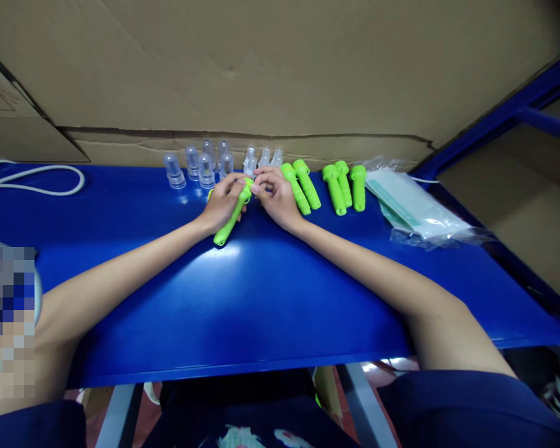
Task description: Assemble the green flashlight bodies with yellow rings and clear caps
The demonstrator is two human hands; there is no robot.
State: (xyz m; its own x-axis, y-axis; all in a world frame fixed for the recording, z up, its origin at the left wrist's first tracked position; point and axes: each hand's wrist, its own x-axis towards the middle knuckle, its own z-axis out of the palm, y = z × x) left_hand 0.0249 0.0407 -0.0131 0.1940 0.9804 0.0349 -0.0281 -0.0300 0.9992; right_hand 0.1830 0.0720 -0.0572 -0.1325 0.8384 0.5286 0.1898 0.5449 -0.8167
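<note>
My left hand [224,202] is closed round a bright green plastic handle [228,227], whose lower end rests on the blue table [261,292]. My right hand [275,196] meets it at the handle's top end, fingers curled and pinched there; whether anything small sits between them is hidden. Several more green handles [303,185] [343,186] lie in a row just right of my hands. Several clear plastic caps [200,165] stand behind my hands near the cardboard.
A clear plastic bag with pale green sheets [415,208] lies at the right of the table. A white cable [42,180] loops at the far left. Cardboard [261,74] walls off the back. A blue frame rail [518,99] runs at the right.
</note>
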